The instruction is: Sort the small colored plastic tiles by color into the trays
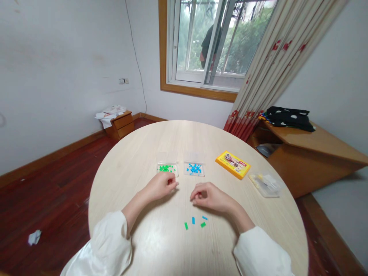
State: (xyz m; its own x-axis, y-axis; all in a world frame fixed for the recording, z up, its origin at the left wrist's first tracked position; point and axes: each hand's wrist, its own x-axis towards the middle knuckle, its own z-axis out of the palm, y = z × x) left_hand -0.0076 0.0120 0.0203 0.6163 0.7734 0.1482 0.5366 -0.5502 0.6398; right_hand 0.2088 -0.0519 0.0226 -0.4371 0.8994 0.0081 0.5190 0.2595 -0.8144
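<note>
My left hand (163, 184) hovers just in front of a clear box of green pieces (166, 168), its fingers curled and whatever they hold, if anything, too small to see. My right hand (207, 195) is over the table to the right, fingers bent with the tips together; nothing can be made out between them. A clear box of blue pieces (194, 169) stands beside the green one, its lid open. Nearer the front lie two green pieces (186, 225) and two blue pieces (193, 220), apart from each other.
On the round table (143, 145), a yellow box (233, 164) and a clear plastic container (265, 184) lie at the right. Beyond are a wooden cabinet (310, 161), a curtain and a window, with a person partly visible outside.
</note>
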